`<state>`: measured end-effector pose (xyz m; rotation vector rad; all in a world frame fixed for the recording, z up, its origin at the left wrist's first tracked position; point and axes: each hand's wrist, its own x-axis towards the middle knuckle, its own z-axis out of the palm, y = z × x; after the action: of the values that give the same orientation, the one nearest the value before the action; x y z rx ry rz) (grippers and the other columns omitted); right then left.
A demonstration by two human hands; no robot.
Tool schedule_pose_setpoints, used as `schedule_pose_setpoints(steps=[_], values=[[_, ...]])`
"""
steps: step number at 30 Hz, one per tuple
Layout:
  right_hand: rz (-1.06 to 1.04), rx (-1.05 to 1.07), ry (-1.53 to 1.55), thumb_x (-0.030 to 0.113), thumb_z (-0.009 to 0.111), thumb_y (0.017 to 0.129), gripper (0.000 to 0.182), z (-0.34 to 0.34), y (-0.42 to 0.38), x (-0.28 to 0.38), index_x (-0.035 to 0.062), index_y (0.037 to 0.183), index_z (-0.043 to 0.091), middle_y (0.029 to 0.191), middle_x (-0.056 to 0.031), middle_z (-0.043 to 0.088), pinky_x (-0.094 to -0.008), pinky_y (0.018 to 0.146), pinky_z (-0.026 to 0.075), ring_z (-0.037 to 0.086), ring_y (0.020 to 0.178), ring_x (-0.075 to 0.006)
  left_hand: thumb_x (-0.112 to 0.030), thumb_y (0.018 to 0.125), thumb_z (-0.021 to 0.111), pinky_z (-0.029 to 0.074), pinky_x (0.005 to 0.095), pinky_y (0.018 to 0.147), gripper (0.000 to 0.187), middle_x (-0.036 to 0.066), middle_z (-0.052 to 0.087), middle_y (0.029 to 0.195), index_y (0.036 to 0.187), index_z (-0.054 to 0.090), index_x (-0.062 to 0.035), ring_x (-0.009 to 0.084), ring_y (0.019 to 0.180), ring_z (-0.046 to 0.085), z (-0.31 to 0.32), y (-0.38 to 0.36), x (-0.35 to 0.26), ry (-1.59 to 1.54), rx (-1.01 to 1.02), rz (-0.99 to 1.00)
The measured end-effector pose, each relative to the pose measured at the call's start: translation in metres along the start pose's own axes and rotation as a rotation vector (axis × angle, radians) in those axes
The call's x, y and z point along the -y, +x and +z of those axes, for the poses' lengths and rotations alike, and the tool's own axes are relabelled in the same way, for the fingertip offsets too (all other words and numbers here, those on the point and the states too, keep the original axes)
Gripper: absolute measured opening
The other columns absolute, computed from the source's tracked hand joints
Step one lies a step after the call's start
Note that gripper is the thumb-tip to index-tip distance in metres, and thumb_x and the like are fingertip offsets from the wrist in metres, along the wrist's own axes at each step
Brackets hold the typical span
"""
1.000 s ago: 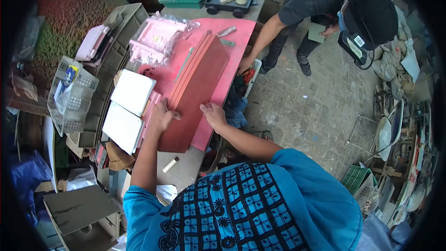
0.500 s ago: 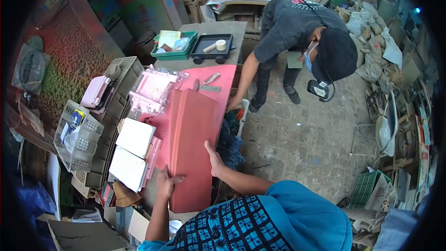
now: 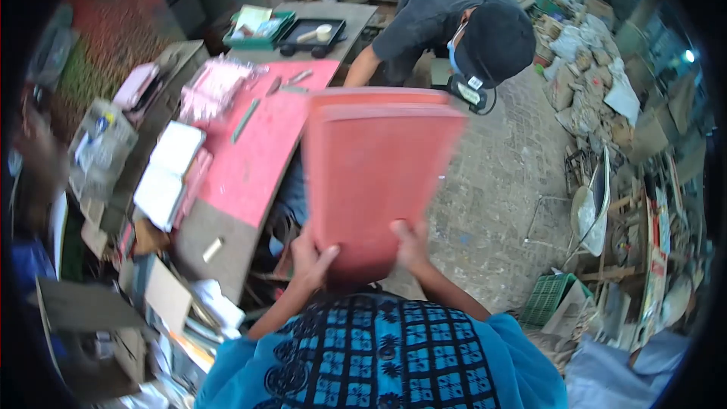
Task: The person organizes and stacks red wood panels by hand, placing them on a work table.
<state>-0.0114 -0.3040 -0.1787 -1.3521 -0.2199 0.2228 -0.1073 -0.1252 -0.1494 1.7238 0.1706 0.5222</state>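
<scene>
A long red panel [image 3: 382, 174], layered at its far end and blurred by motion, is held up in front of my body, off the table. My left hand [image 3: 312, 259] grips its near left edge, thumb on top. At the near right edge, my right hand [image 3: 411, 246] holds it the same way. The fingers under the panel are hidden. To its left, a pink sheet [image 3: 250, 159] covers part of the work table [image 3: 212, 227]. On that sheet lie a thin green strip [image 3: 244, 121] and a few small tools.
Left of the pink sheet are white-topped pads [image 3: 168, 174] and plastic-wrapped pink pieces [image 3: 216, 91]. A black tray [image 3: 326, 36] and green trays [image 3: 261, 34] stand at the far end. A co-worker in a dark cap [image 3: 496, 42] bends beyond the panel. Sacks [image 3: 579, 68] line the right.
My hands have lifted the red panel off the table and brought it right, in front of me. The green strip on the pink sheet now shows. The co-worker still bends down.
</scene>
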Motion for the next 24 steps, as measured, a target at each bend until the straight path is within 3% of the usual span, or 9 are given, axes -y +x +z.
schedule_pose_setpoints(steps=[2, 5, 7, 11, 14, 21, 24], values=[[-0.167, -0.151, 0.129, 0.024, 0.064, 0.081, 0.038, -0.053, -0.031, 0.018, -0.0009, 0.109, 0.056, 0.101, -0.0073, 0.061, -0.0324, 0.082, 0.045, 0.056, 0.094, -0.0160, -0.035, 0.074, 0.065, 0.046, 0.0360, 0.083, 0.061, 0.019, 0.062, 0.100, 0.119, 0.048, 0.0028, 0.0277, 0.094, 0.062, 0.051, -0.012, -0.012, 0.014, 0.134, 0.036], [-0.231, -0.275, 0.168, 0.028, 0.065, 0.082, 0.053, -0.137, -0.073, 0.024, -0.0028, 0.120, 0.046, 0.112, -0.0119, 0.055, -0.0364, 0.087, 0.045, 0.055, 0.102, -0.0224, -0.036, 0.074, 0.068, 0.048, 0.0383, 0.076, 0.058, 0.023, 0.063, 0.089, 0.113, 0.051, 0.0023, 0.0337, 0.084, 0.064, 0.133, -0.028, -0.026, -0.096, 0.246, 0.119], [-0.275, -0.392, 0.212, 0.033, 0.066, 0.082, 0.063, -0.169, -0.094, 0.044, -0.0035, 0.126, 0.040, 0.119, -0.0138, 0.051, -0.0389, 0.090, 0.044, 0.054, 0.106, -0.0254, -0.037, 0.074, 0.068, 0.048, 0.0402, 0.071, 0.056, 0.024, 0.062, 0.084, 0.110, 0.052, 0.0022, 0.0371, 0.080, 0.063, 0.176, -0.031, -0.035, -0.087, 0.395, 0.065], [-0.226, -0.595, 0.064, 0.053, 0.056, 0.084, 0.077, -0.240, -0.116, 0.054, -0.0049, 0.130, 0.035, 0.125, -0.0172, 0.048, -0.0414, 0.094, 0.042, 0.050, 0.111, -0.0281, -0.040, 0.075, 0.066, 0.046, 0.0429, 0.064, 0.054, 0.026, 0.061, 0.076, 0.104, 0.053, 0.0033, 0.0416, 0.071, 0.061, 0.257, -0.024, -0.052, -0.202, 0.576, 0.087], [-0.211, -0.721, 0.122, 0.050, 0.065, 0.079, 0.079, -0.281, -0.112, 0.057, -0.0053, 0.128, 0.037, 0.122, -0.0172, 0.048, -0.0409, 0.090, 0.045, 0.053, 0.106, -0.0277, -0.043, 0.077, 0.063, 0.046, 0.0429, 0.067, 0.057, 0.027, 0.061, 0.078, 0.105, 0.052, 0.0054, 0.0412, 0.075, 0.062, 0.306, -0.009, -0.055, -0.188, 0.686, 0.066], [-0.207, -0.957, 0.070, 0.043, 0.064, 0.083, 0.068, -0.359, -0.045, 0.058, -0.0066, 0.124, 0.042, 0.116, -0.0163, 0.054, -0.0384, 0.087, 0.046, 0.055, 0.102, -0.0254, -0.047, 0.076, 0.061, 0.045, 0.0433, 0.074, 0.061, 0.028, 0.062, 0.090, 0.110, 0.053, 0.0030, 0.0408, 0.085, 0.061, 0.425, 0.056, -0.023, -0.255, 0.842, -0.045], [-0.158, -1.090, 0.020, 0.043, 0.066, 0.082, 0.069, -0.382, -0.018, 0.085, -0.0059, 0.124, 0.042, 0.117, -0.0160, 0.053, -0.0381, 0.088, 0.045, 0.055, 0.101, -0.0252, -0.045, 0.078, 0.060, 0.044, 0.0393, 0.067, 0.056, 0.024, 0.061, 0.085, 0.103, 0.053, 0.0038, 0.0327, 0.075, 0.060, 0.474, 0.092, -0.028, -0.254, 0.857, -0.003]])
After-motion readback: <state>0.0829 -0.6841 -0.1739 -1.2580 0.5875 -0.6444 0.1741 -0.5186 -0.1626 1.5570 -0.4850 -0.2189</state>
